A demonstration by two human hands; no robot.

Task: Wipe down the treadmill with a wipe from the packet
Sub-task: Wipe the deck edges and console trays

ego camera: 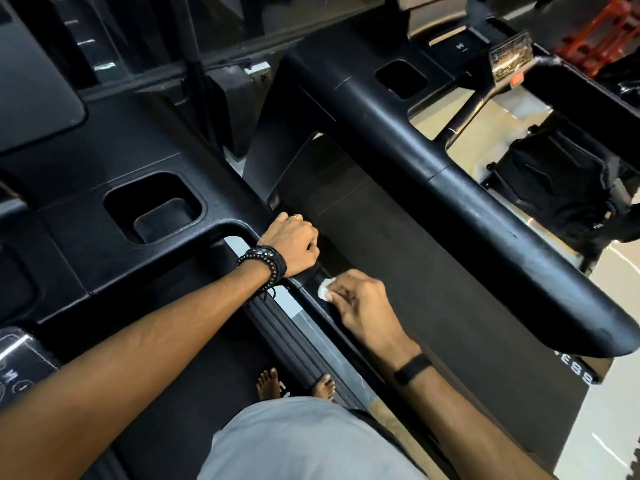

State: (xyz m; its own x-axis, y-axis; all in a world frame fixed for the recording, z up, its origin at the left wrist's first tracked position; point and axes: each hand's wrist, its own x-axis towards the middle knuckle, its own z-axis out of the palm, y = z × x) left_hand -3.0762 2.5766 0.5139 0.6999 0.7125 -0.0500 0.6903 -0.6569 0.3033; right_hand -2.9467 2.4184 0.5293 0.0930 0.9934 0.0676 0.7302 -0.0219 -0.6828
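Treadmill (114, 188) plastic, black and a little shiny, fills most of the view: a console deck with a rectangular cup well (156, 206) sunk into it, and a thick padded handrail (485, 216) running diagonally across the right side. The person stands on the machine in bare feet (268, 382), grey shorts (304, 445) at the bottom of the view.

Their left hand (294, 244) is curled over the black side rail (311, 292) just past the corner of the console deck, fingers wrapped down around its edge and gripping it. A stack of dark beaded bracelets (266, 265) sits on that wrist.

Their right hand (360, 303) is lower on the same rail, close beside the left but not touching it. It pinches a small white wipe (325, 289) (bunched up, only a bit of it peeking out past the fingertips) and holds it down against the rail's surface. A black band (414, 368) circles the right wrist.

Beyond the handrail a black bag (568, 188) lies on the pale floor (616, 427), and something red (602, 32) stands in the far right corner. I cannot make out a wipe packet with any certainty from here.
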